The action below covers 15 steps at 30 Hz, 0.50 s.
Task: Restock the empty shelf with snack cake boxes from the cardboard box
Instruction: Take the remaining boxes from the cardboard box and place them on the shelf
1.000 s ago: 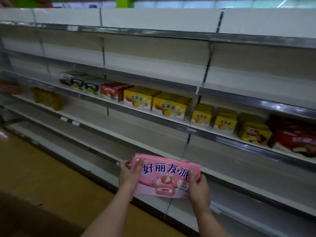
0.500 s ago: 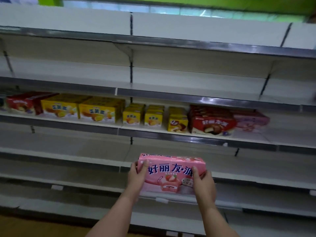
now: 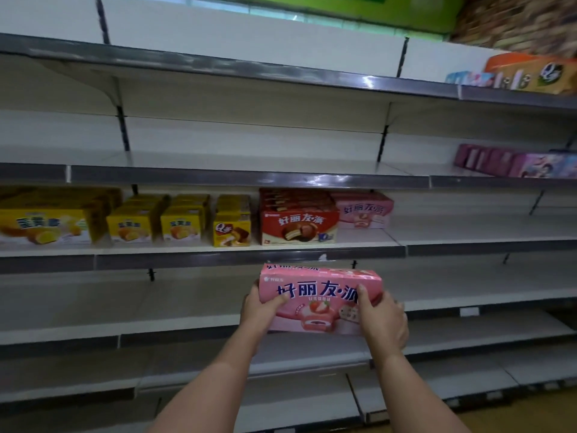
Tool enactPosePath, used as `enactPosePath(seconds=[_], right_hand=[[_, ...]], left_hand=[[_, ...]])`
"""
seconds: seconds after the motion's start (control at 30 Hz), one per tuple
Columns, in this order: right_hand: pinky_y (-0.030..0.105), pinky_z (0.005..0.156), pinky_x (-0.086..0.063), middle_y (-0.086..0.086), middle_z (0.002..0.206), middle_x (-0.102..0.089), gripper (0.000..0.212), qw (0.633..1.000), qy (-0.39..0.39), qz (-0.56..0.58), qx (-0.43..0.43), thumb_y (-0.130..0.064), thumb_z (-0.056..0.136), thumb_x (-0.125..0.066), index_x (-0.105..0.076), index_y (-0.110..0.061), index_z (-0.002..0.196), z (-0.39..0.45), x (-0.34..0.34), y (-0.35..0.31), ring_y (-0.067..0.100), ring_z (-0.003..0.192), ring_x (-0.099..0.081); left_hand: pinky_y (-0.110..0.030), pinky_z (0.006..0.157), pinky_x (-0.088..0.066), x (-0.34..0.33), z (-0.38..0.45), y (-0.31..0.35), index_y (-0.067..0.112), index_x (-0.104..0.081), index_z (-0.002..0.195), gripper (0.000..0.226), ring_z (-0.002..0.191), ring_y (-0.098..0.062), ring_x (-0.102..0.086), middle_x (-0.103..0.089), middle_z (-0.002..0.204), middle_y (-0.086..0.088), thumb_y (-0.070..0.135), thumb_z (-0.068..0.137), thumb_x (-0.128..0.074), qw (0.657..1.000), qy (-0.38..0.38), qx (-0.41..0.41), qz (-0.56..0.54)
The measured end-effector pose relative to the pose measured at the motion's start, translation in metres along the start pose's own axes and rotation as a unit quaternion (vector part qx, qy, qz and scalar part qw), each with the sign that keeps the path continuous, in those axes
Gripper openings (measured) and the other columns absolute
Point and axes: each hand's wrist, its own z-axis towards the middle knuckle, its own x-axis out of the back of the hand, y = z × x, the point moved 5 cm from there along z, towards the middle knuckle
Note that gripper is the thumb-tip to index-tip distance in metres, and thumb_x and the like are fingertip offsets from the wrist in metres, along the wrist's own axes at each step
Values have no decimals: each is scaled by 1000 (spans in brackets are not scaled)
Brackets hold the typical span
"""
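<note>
Both hands hold one pink snack cake box (image 3: 320, 296) by its ends: the left hand (image 3: 260, 307) wraps the left end, thumb on the front, and the right hand (image 3: 382, 317) clamps the right end. The box hangs just below the stocked shelf (image 3: 249, 256). Lifted carelessly, it could catch that shelf's front lip, or nudge the red boxes (image 3: 298, 226) (its likely spot is in front of the pink box (image 3: 363, 210) on the right).

both hands, left hand (image 3: 260, 307) and right hand (image 3: 382, 320), grip a pink snack cake box (image 3: 318, 300) by its ends, held in front of the shelf (image 3: 249, 256) carrying yellow boxes (image 3: 134, 228), a red box (image 3: 299, 226) and another pink box (image 3: 363, 210).
</note>
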Motion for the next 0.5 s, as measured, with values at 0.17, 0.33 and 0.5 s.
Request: enactPosePath(seconds=[0.17, 0.33, 0.5], right_hand=[[31, 69, -45, 8, 95, -59, 46, 1000, 12, 3, -21, -59, 90, -43, -59, -16, 96, 55, 9, 24, 23, 80, -58], [30, 69, -42, 8, 98, -56, 46, 999, 28, -18, -33, -56, 92, -43, -56, -13, 101, 110, 20, 27, 22, 80, -55], [35, 74, -48, 8, 98, -57, 50, 997, 53, -10, -55, -60, 90, -42, -56, -14, 104, 163, 22, 33, 26, 86, -59]], left_hand=[[-32, 84, -48, -57, 32, 13, 21, -49, 115, 40, 96, -20, -61, -63, 102, 0, 8, 82, -68, 999, -27, -3, 16], [-45, 97, -48, -106, 69, 29, 21, -46, 121, 46, 106, -22, -60, -62, 113, -2, 9, 82, -68, 998, -68, -1, 17], [-41, 98, -47, -147, 101, 50, 21, -43, 130, 54, 109, -21, -57, -60, 120, -3, 10, 83, -67, 995, -96, -12, 17]])
